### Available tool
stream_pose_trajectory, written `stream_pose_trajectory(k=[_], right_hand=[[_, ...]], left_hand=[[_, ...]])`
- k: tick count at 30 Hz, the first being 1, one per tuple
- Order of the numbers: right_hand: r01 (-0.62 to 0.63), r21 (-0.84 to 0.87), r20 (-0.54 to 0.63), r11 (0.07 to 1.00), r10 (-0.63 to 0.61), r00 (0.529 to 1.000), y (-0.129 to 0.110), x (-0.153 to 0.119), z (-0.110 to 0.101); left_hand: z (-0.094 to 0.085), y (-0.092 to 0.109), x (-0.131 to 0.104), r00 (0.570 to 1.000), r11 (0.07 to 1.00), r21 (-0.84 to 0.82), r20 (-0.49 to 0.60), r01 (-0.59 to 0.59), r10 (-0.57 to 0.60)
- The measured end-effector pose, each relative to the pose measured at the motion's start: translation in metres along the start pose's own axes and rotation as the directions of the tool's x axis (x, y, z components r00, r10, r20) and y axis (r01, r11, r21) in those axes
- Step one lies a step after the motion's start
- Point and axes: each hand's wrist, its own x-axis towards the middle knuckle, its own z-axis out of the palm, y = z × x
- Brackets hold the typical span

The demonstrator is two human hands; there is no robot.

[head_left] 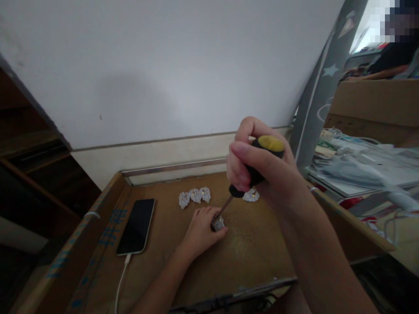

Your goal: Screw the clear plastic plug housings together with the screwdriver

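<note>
My right hand (262,161) is wrapped round the black and yellow handle of a screwdriver (271,143), whose shaft slants down to the left. The tip meets a small clear plastic piece with brass-coloured metal parts (219,223). My left hand (204,229) pinches this piece against the cardboard, fingers behind it and thumb in front. Three similar clear pieces (195,196) lie in a row just beyond my left hand. Another clear piece (251,195) sits behind my right hand, partly hidden by it.
A phone (136,226) with a white charging cable (121,279) lies on the left of the cardboard work surface (248,261), which has raised sides. A white wall (183,78) stands behind. At right are plastic bags (347,170), a cardboard box (379,102) and another person (396,59).
</note>
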Motion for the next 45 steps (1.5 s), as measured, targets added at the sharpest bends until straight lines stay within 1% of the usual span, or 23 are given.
stream_pose_trajectory(k=[3,5,8,9,13,17,19,21,23,27,30,31,34,38,42,43,45], right_hand=[[0.013,-0.056,0.04,0.998,-0.011,0.999,0.002,0.002,0.001],[-0.024,-0.052,0.071,0.998,0.028,0.997,0.002,0.003,0.003],[-0.097,-0.022,0.023,0.995,0.097,0.995,0.002,0.002,0.005],[-0.094,-0.018,0.014,0.995,0.094,0.995,0.002,0.002,0.005],[-0.01,-0.012,-0.054,1.0,0.009,0.999,0.001,0.0,0.008],[0.01,0.005,-0.108,1.0,-0.01,0.994,-0.002,-0.002,0.01],[-0.006,0.045,-0.079,0.999,0.01,0.997,-0.005,-0.002,0.009],[-0.064,0.073,-0.007,0.995,0.064,0.998,-0.007,-0.001,0.007],[-0.098,0.061,0.044,0.993,0.095,0.994,-0.005,0.001,0.004],[-0.027,-0.017,-0.002,0.999,0.026,1.0,0.001,0.007,-0.001],[0.03,0.021,-0.062,0.999,-0.028,0.998,0.002,0.007,0.0],[0.034,0.045,-0.06,0.998,-0.031,0.998,0.002,0.006,0.001],[0.0,0.073,0.01,0.997,-0.001,1.0,-0.002,0.001,0.005],[-0.022,0.042,0.016,0.999,0.021,1.0,-0.005,-0.002,0.009],[-0.094,0.026,0.111,0.995,0.091,0.99,-0.007,0.001,0.01],[-0.095,0.016,0.101,0.995,0.093,0.99,-0.007,0.001,0.01],[-0.031,-0.015,0.029,0.999,0.031,0.999,-0.006,0.003,0.009]], left_hand=[[-0.001,0.001,0.0,1.0,1.0,0.007,-0.008,0.001,-0.001],[-0.002,0.002,0.0,1.0,1.0,0.023,-0.021,0.007,-0.006],[-0.003,0.004,0.0,1.0,0.999,0.029,-0.025,0.015,-0.014],[-0.003,0.004,0.0,1.0,1.0,0.027,-0.019,0.015,-0.014],[-0.003,0.002,0.0,1.0,1.0,0.016,0.003,0.0,0.0],[-0.003,0.002,0.0,1.0,1.0,0.015,0.011,-0.01,0.01],[-0.003,0.002,-0.001,1.0,1.0,0.016,0.006,-0.012,0.012],[-0.003,0.002,-0.001,1.0,1.0,0.014,-0.001,-0.014,0.014],[-0.003,0.002,-0.001,1.0,1.0,0.009,-0.002,-0.012,0.012],[-0.001,0.0,-0.001,1.0,1.0,-0.009,-0.006,-0.004,0.004],[-0.001,-0.001,-0.001,1.0,1.0,-0.008,-0.01,-0.01,0.01],[-0.001,-0.002,-0.001,1.0,1.0,-0.005,-0.011,-0.013,0.013],[-0.001,-0.001,0.0,1.0,1.0,0.001,-0.011,-0.019,0.019],[-0.002,0.0,0.0,1.0,1.0,0.007,-0.011,-0.023,0.023],[-0.001,-0.001,-0.001,0.999,0.999,0.018,-0.024,-0.03,0.031],[0.0,-0.001,-0.001,0.999,0.999,0.014,-0.026,-0.031,0.032],[0.001,-0.003,-0.001,0.999,0.999,0.004,-0.027,-0.033,0.033]])
